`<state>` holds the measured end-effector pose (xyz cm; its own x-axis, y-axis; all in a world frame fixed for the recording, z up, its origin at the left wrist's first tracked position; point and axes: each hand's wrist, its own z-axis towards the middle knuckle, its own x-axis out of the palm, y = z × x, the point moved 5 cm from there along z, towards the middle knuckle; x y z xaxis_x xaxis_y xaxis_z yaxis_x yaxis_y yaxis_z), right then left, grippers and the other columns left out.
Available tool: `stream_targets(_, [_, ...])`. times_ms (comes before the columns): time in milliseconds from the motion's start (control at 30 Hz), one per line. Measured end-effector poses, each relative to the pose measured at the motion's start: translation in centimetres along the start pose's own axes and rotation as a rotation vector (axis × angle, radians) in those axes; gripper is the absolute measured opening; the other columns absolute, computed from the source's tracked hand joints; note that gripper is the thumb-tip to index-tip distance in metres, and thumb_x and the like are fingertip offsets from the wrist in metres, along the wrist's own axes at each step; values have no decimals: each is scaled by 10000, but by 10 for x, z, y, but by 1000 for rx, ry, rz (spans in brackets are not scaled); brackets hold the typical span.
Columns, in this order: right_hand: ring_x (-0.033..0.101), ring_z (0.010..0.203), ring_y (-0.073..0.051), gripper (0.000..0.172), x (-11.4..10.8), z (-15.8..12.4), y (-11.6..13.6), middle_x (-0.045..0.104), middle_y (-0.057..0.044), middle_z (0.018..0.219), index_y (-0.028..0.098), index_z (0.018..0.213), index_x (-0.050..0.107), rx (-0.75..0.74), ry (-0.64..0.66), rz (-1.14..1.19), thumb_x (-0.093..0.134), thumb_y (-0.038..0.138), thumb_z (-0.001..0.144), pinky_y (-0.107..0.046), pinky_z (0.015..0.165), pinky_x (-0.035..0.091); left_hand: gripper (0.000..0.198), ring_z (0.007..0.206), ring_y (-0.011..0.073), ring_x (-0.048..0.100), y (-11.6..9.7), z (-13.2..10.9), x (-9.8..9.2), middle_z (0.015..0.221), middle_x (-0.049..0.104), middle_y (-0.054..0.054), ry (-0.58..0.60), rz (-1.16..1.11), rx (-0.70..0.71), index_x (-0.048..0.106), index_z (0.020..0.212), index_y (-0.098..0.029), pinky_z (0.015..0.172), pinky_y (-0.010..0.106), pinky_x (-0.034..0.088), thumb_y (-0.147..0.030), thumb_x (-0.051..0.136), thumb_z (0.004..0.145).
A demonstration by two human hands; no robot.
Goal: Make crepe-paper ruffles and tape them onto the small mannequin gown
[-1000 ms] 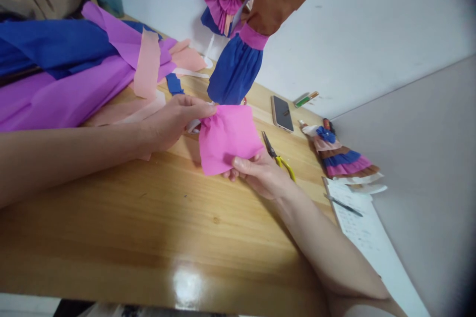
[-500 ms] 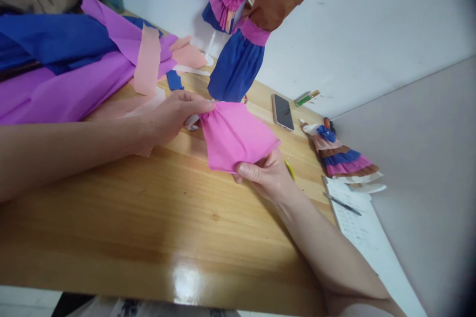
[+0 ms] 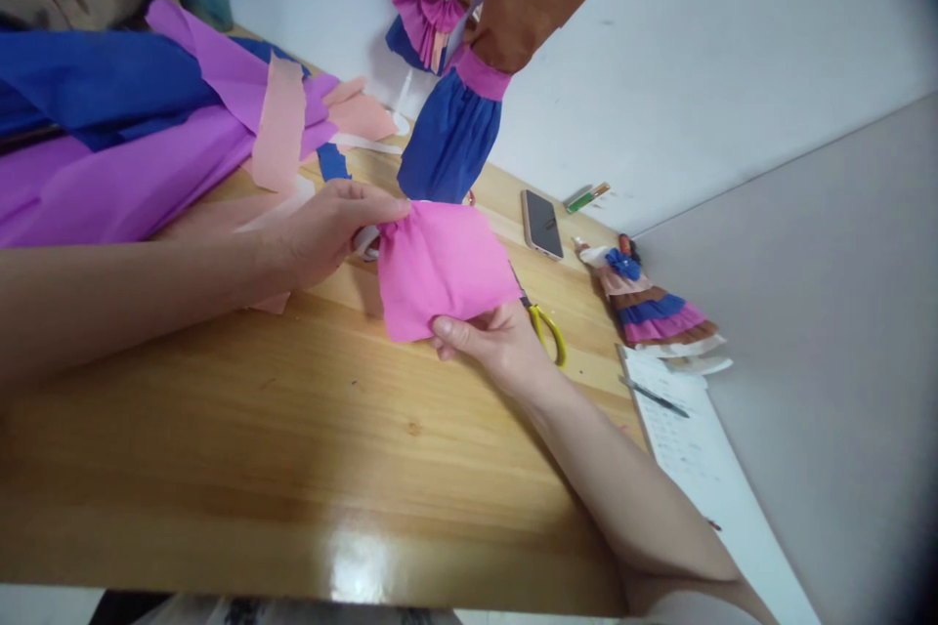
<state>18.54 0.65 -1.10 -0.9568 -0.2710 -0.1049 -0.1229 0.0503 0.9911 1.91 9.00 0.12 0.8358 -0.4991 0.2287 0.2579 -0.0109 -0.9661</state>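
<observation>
A piece of pink crepe paper (image 3: 447,264) is stretched between my two hands above the table. My left hand (image 3: 329,225) pinches its gathered upper left corner between thumb and fingers. At the lower edge, my right hand (image 3: 494,342) grips the sheet, thumb in front and fingers partly hidden behind. Just beyond the paper stands a paper dress with a blue skirt (image 3: 450,137), a pink waistband and a brown top (image 3: 524,5). Yellow-handled scissors (image 3: 549,337) lie beside my right hand, their blades partly covered by the paper and hand.
Blue and purple crepe paper (image 3: 109,156) is heaped at the left, with a peach strip (image 3: 278,122) on it. A phone (image 3: 542,223), a layered paper dress (image 3: 652,298) and a pen (image 3: 660,398) on a written sheet (image 3: 703,469) lie right. A pleated paper dress (image 3: 440,0) is at the wall.
Both hands still hold the pink paper; my right hand has moved slightly left, closer to my left hand. More of the yellow scissors shows now. The view has shifted a little.
</observation>
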Motion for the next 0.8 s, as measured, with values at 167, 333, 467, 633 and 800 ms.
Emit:
stream_targets(167, [548,408,-80,327,0,2,-4,660,0,527,155,617,702,72,-5,155,896,419,624,-195,418,491,361,458,73,391,1,-1,-2,472,480,-5,-33,-41,-9,531,448,-155,486,238,297,-258,675,762])
stream_targets(333, [549,409,-72,330,4,0,-2,655,10,525,159,614,701,92,41,171,890,428,636,-183,419,495,375,444,81,399,0,0,0,445,479,1,-57,-63,-5,508,427,-159,471,236,302,-256,661,755])
stream_targets(467, [547,433,-74,360,6,-3,-1,645,11,536,155,625,689,105,106,132,868,467,656,-186,430,498,377,455,83,382,0,0,0,457,446,-13,-32,-50,19,484,439,-165,476,236,308,-288,666,745])
stream_targets(633, [623,571,-119,286,1,0,2,693,5,652,162,700,714,132,289,-51,904,341,585,-231,526,546,391,491,91,373,-6,-7,6,489,400,-26,39,58,27,449,465,-174,509,238,330,-275,620,802])
stream_targets(800, [568,491,-114,142,-41,17,13,647,34,551,194,626,682,21,-107,5,819,228,633,-237,503,487,325,595,111,482,-18,-18,20,571,542,-11,174,290,27,585,537,-162,628,239,408,-260,591,847])
